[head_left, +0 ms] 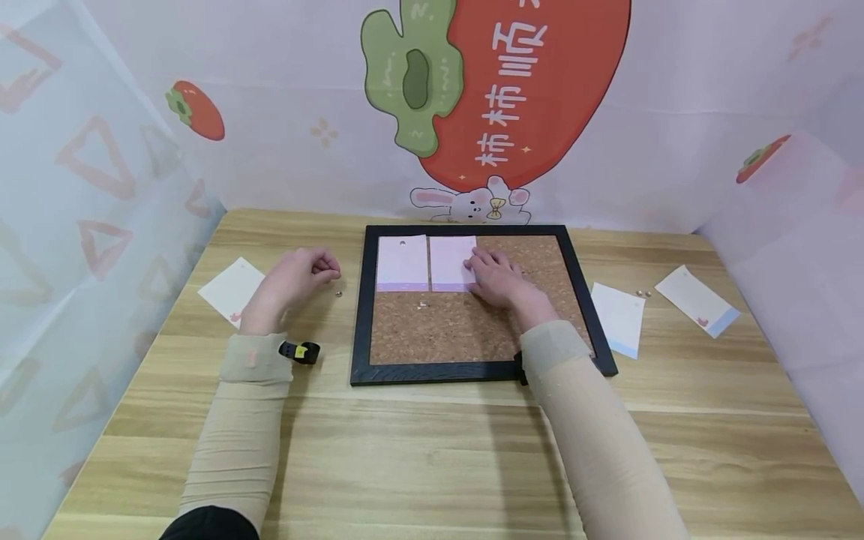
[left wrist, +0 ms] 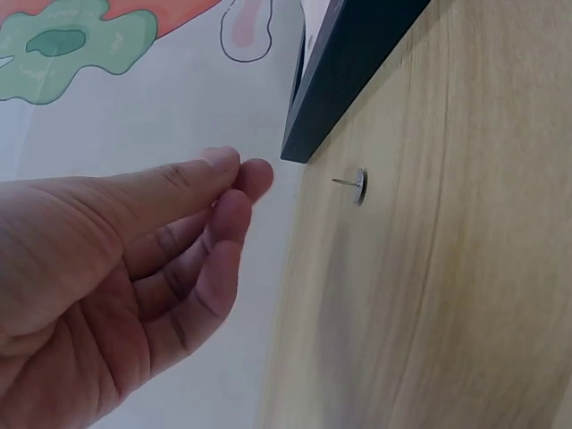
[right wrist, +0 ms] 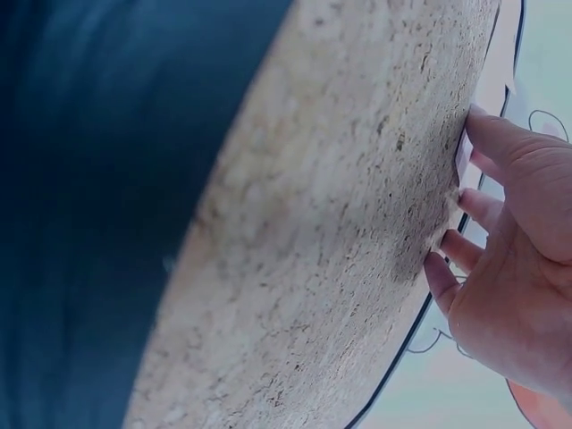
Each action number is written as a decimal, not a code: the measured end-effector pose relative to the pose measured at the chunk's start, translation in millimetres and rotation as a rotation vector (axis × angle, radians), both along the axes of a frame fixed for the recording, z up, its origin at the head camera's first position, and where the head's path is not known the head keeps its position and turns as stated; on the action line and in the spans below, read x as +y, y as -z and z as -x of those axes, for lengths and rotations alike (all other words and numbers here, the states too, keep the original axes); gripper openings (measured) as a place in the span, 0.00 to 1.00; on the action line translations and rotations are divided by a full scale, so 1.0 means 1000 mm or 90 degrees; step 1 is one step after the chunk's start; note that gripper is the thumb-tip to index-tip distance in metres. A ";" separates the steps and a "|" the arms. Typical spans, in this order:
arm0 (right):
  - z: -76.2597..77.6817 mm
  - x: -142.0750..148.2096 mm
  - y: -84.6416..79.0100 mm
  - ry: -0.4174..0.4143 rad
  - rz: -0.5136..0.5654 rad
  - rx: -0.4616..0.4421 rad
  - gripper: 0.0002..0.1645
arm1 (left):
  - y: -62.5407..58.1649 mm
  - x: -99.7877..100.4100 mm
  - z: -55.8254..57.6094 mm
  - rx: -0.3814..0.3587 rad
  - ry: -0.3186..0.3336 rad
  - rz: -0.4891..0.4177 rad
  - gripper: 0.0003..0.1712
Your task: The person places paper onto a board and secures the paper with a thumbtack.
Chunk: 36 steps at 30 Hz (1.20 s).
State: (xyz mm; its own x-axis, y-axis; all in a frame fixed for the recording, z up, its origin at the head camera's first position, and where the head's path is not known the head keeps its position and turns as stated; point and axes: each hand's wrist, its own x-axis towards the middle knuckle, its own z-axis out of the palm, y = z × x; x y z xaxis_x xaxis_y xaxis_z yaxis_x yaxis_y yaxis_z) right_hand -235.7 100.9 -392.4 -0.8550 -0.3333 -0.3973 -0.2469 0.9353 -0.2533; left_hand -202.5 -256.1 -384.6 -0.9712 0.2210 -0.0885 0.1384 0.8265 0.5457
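Note:
In the head view my left hand (head_left: 292, 281) hovers left of the corkboard, its fingers curled. The left wrist view shows the thumb and forefinger tips together; anything between them is hidden. A silver thumbtack (left wrist: 360, 185) lies point up on the table just beyond these fingertips. My right hand (head_left: 498, 279) rests its fingertips on the right edge of a white note with a purple lower strip (head_left: 451, 260), which lies on the corkboard (head_left: 432, 337). Beside it a matching note (head_left: 402, 266) bears a tack near its top.
A black frame (head_left: 432, 372) edges the board. Another note (head_left: 232, 289) lies partly behind my left hand. To the right are two blue-striped notes, one near the frame (head_left: 617, 316) and one farther off (head_left: 697, 300), with two small tacks (head_left: 643, 293) between. A small shiny spot (head_left: 423, 304) shows on the cork.

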 end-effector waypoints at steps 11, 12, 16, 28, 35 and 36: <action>0.003 -0.001 -0.003 -0.003 -0.007 -0.004 0.32 | -0.002 0.005 0.003 0.038 0.003 -0.042 0.10; 0.004 -0.001 -0.002 -0.004 -0.007 -0.004 0.32 | -0.002 0.005 0.003 0.040 0.004 -0.047 0.10; 0.003 0.000 -0.002 -0.002 0.000 -0.008 0.34 | -0.004 0.008 0.002 0.030 0.001 -0.056 0.10; 0.000 0.003 0.001 0.005 0.019 -0.006 0.34 | 0.003 0.015 0.002 0.028 0.018 -0.024 0.15; -0.001 0.003 0.004 0.001 0.008 -0.002 0.35 | 0.005 0.023 0.001 0.032 0.006 -0.049 0.16; -0.001 0.003 0.004 0.000 0.007 0.001 0.35 | 0.004 0.025 0.001 0.034 0.004 -0.057 0.17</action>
State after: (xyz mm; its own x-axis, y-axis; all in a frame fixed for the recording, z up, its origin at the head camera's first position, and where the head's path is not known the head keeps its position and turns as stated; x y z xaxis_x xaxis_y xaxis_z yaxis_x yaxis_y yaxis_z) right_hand -234.8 103.7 -396.4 -0.8555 -0.3373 -0.3929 -0.2467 0.9326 -0.2634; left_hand -203.5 -231.4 -388.9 -0.9725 0.2322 -0.0156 0.1751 0.7740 0.6085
